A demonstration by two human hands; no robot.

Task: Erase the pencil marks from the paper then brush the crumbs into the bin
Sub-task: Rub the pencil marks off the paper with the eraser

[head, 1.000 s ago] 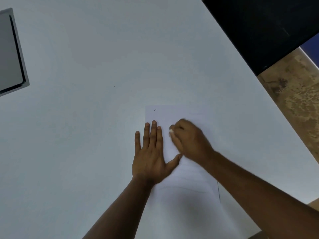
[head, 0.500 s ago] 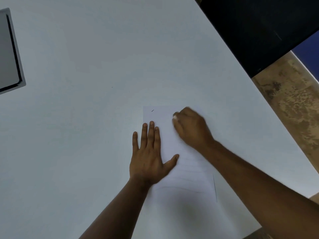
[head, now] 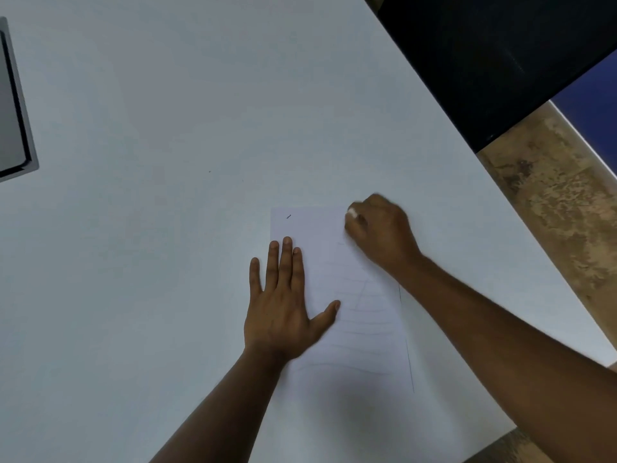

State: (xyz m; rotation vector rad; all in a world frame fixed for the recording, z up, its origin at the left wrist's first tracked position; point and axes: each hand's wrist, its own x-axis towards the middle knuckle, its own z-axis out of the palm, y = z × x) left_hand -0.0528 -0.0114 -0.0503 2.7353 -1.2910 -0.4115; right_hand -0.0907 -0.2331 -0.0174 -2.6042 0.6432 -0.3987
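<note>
White table is seen from the head view, with brown floor beyond its right edge. On it the paper is laid, long axis running from the viewer toward the far side, slightly skewed. The left hand is pressed flat on the paper's left margin, fingers straight. At the paper's far right corner the right hand is curled round a white eraser. Faint pencil lines are left over the paper's middle and near part, and a short mark near its far left corner; erasing is judged incomplete. Neither crumbs nor bin can be made out.
</note>
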